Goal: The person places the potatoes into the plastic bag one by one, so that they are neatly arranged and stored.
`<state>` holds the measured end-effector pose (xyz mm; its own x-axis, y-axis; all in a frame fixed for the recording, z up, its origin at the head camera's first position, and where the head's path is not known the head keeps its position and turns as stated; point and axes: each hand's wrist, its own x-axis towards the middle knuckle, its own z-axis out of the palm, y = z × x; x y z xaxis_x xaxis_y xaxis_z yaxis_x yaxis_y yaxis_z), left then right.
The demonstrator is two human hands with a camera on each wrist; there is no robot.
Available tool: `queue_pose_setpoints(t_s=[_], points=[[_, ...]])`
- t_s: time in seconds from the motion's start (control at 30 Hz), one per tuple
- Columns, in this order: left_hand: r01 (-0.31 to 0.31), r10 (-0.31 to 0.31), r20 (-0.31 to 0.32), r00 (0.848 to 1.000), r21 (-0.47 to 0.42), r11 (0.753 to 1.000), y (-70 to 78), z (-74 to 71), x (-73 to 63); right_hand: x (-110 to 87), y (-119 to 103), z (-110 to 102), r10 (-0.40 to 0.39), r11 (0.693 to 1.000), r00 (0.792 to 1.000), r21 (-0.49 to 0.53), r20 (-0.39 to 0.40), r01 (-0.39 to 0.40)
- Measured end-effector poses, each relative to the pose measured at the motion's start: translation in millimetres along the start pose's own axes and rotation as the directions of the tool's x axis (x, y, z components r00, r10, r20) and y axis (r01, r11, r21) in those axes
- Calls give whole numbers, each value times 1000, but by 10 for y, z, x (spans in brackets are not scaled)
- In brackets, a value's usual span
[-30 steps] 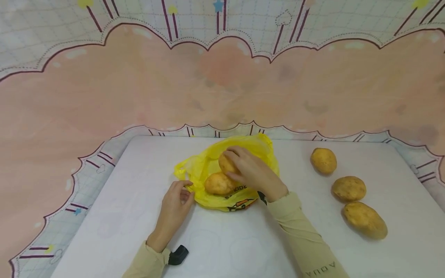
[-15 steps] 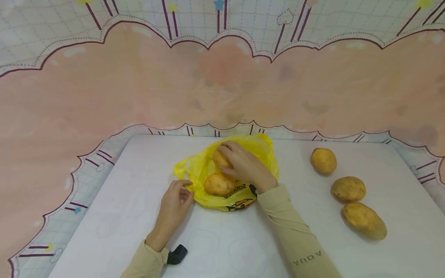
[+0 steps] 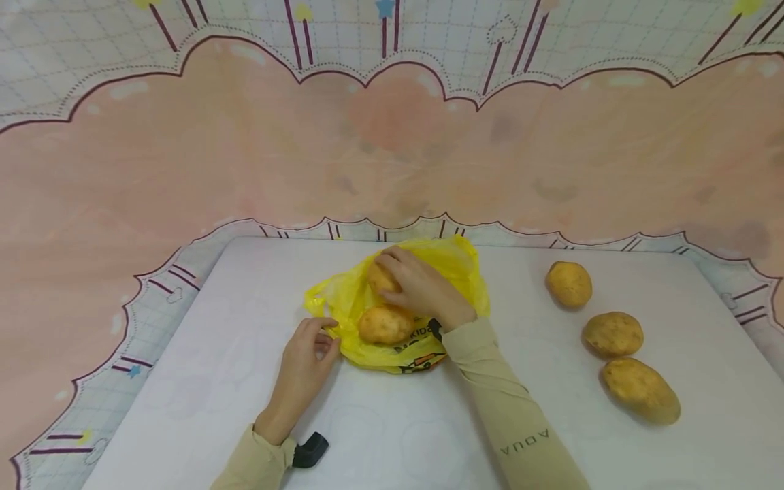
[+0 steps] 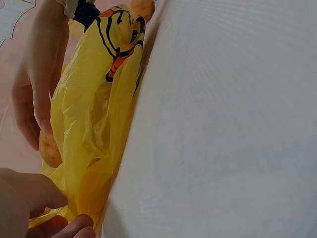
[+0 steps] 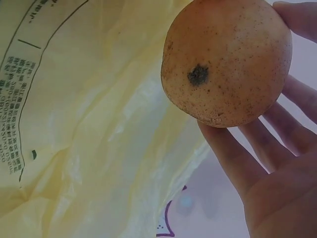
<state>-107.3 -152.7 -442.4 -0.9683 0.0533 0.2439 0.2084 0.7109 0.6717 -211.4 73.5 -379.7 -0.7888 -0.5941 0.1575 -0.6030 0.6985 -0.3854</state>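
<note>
Here, near the far edge of the white table, the right hand grips a round tan potato over a crumpled yellow plastic bag bearing an oblong tan potato; the left hand pinches the bag's left edge.

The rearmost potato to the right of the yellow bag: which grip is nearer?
Right. The right grip, holding another potato at the yellow bag, is left of the rearmost potato; the left grip pinches the bag's edge, farther left.
</note>
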Motion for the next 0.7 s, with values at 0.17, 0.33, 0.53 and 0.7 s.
queue_pose_setpoints(t_s=[0.17, 0.33, 0.53, 0.7], points=[[-6, 6, 0, 1000, -1, 1000, -4, 1, 0, 44, -3, 15, 12, 1000, 1000, 11, 17, -12], [-12, 12, -4, 1000, 1, 1000, -17, 7, 1, 87, 28, 58, 18, 1000, 999, 22, 42, -19], [-19, 19, -13, 1000, -2, 1000, -21, 11, 0, 139, 61, 118, 10, 1000, 998, 29, 59, -12], [-18, 18, -11, 1000, -11, 1000, -14, 10, -4, 170, 83, 176, 22, 1000, 996, 20, 83, -23]])
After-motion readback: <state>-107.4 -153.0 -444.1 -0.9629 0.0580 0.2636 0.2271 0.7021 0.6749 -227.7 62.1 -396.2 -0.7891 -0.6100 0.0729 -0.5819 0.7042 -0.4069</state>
